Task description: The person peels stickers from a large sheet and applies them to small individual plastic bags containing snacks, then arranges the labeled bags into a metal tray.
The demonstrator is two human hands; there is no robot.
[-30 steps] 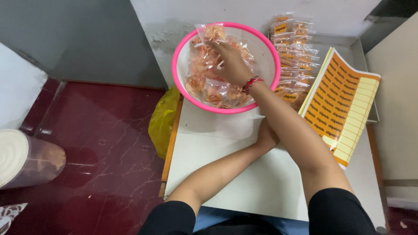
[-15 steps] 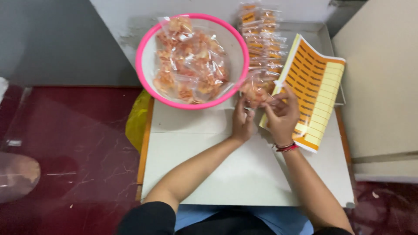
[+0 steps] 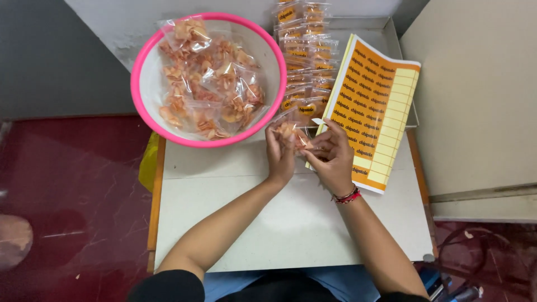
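White tabletop [image 3: 291,223] over red floor | left hand [image 3: 279,154] and right hand [image 3: 334,159] both closed on one clear snack packet [image 3: 291,133], held just beside orange sticker sheet [image 3: 372,109] | step judged: labelling | pink basin [image 3: 146,106] holds unlabelled packets; labelled row [image 3: 299,56] behind | next calls for accurate sticker placement.

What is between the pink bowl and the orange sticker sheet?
In the head view, a row of small labelled snack packets lies between the pink bowl and the sticker sheet.
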